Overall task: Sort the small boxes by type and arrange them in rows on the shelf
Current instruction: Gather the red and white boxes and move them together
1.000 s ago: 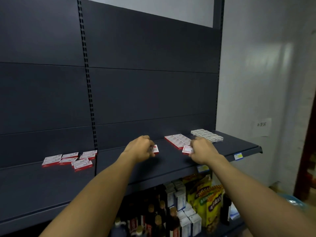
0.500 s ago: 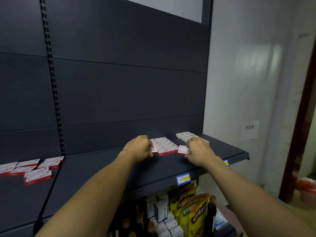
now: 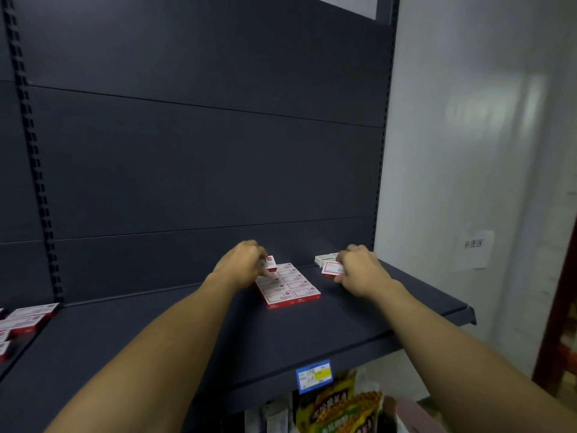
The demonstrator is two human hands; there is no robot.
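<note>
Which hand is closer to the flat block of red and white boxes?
Left. The left hand holds a small red and white box right over the block's back left corner. The right hand grips another box off to the block's right, apart from it.

A shop – dark slotted shelving (image 3: pixel 327 332), price tag (image 3: pixel 313 375), packaged goods (image 3: pixel 337 407) below

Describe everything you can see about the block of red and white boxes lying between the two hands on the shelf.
The block of red and white boxes is a tidy grid of small flat cartons, two columns wide and several rows deep, lying flat on the dark shelf. Each looks like cardboard, with a white top bearing a thin framed label and red edges; the print is too blurred to read. The boxes sit edge to edge, the grid angled slightly to the shelf front. The left hand covers its far left corner, holding another small box there.
</note>
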